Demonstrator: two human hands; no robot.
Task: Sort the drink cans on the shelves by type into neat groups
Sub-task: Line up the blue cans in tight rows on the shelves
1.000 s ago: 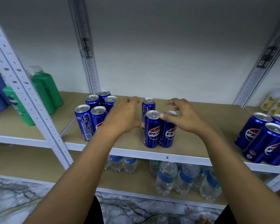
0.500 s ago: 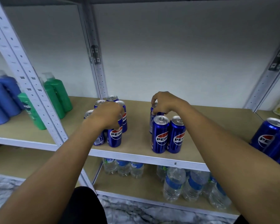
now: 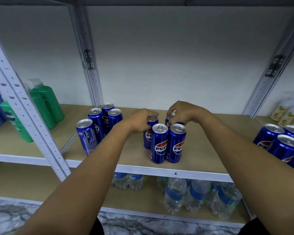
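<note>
The shelf point(image 3: 202, 150) carries three clusters of blue cans: one at the left point(image 3: 98, 126), one at the far right point(image 3: 282, 143), and a middle group point(image 3: 166, 143) that is being built. Half a second ago the left hand point(image 3: 139, 122) was over the left cluster; now it has carried a can point(image 3: 148, 133) across and holds it by the top, just behind and left of the two front cans. The middle group looks to be growing to four, so the sorting is moving along. The right hand point(image 3: 182, 114) stays curled over the top of the back can point(image 3: 171, 118), pinching its rim. Both forearms reach forward, wrists bent down, fingers curled round the can tops.
</note>
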